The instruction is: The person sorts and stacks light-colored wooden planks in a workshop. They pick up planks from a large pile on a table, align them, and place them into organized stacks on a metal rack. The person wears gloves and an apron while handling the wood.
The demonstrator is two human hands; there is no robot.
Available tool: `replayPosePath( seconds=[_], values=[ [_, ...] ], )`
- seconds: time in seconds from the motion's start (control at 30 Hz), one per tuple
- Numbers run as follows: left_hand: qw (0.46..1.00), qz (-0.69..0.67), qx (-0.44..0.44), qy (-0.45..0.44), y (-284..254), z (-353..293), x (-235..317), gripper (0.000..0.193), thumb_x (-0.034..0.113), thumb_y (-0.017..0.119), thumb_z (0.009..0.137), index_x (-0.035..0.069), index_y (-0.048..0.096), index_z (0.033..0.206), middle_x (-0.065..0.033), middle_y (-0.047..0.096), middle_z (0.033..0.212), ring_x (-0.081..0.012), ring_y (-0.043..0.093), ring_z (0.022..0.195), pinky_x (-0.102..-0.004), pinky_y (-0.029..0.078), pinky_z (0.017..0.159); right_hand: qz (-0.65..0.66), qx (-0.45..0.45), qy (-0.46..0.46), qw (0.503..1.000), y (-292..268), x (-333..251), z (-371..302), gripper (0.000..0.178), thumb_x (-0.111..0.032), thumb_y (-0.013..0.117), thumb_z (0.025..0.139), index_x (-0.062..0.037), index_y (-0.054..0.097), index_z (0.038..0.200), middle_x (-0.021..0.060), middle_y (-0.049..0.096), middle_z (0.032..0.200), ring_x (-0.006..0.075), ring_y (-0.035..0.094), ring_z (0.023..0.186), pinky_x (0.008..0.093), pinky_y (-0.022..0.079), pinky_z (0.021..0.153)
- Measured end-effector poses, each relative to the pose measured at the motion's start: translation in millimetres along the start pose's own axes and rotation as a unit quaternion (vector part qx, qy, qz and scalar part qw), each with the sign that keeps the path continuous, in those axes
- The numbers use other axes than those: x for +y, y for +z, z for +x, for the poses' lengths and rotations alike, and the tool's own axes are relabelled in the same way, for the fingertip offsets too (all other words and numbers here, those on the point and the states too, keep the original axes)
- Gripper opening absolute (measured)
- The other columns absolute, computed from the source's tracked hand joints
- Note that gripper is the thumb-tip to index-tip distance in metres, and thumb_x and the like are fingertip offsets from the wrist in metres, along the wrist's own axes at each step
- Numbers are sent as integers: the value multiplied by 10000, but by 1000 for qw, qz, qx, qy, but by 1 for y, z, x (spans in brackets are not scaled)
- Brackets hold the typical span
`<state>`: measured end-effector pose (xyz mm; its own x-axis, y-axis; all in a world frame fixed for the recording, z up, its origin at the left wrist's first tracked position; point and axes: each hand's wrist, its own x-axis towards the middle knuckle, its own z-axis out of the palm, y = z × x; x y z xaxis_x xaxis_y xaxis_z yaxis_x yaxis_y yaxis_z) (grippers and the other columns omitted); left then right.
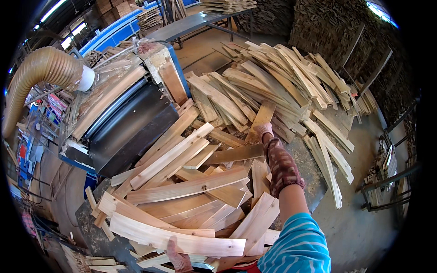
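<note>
At the near edge of the pile, my gloved left hand [178, 256] grips a long pale wooden board [177, 236] from below, its thumb lying over the board's face. My right arm, in a brown patterned sleeve cover, stretches forward across the pile. In its pinkish glove, my right hand [264, 130] closes on the near end of a darker brown board [263, 114] among the heaped wood. Its fingertips are partly hidden. Loose planks [191, 186] lie crisscross between the two hands.
A blue-framed woodworking machine [173, 68] with a roller and a sloping dark metal plate [136, 125] stands at left. A thick tan hose [43, 68] joins it. More boards [282, 77] are heaped at the far right. Behind stands a metal-topped table [191, 25]; a metal rack [391, 184] is at right.
</note>
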<state>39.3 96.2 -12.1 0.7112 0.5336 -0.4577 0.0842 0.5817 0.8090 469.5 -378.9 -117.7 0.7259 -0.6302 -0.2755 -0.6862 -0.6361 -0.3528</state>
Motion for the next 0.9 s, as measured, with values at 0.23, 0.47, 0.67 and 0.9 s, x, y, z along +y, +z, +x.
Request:
replayPosePath(
  seconds=[0.23, 0.47, 0.67, 0.9],
  values=[
    [999, -22, 32, 20, -34, 7, 2, 586, 245, 731, 876, 47, 481, 1368, -123, 570, 1262, -268, 605, 1126, -448, 558, 946, -308, -131, -357, 872, 6, -10, -24, 272, -253, 670, 901, -223, 757, 1157, 71, 757, 1092, 286, 725, 1055, 399, 594, 818],
    [997, -51, -42, 32, -15, 3, 14, 587, 240, 723, 883, 6, 491, 1368, -112, 584, 1264, -284, 594, 1160, -465, 530, 999, 421, -121, -272, 857, -111, -66, -143, 288, -219, 758, 802, -125, 721, 1071, 110, 744, 961, 314, 707, 880, 416, 554, 761],
    [997, -65, -5, 48, -6, -5, 28, 544, 35, 743, 827, -62, 534, 1319, -129, 614, 1202, -262, 627, 1057, -406, 516, 967, 250, 41, -521, 816, -265, -120, -239, 335, -202, 718, 851, -67, 665, 1153, 160, 685, 1049, 353, 650, 998, 430, 515, 851],
    [995, -29, -24, 90, -13, -9, 45, 576, 192, 748, 872, -49, 526, 1345, -131, 626, 1216, -271, 637, 1090, -395, 526, 971, 377, -280, -593, 654, -207, -150, -340, 415, -151, 680, 890, -22, 647, 1283, 103, 736, 1015, 128, 662, 923, 313, 536, 829]
  ],
)
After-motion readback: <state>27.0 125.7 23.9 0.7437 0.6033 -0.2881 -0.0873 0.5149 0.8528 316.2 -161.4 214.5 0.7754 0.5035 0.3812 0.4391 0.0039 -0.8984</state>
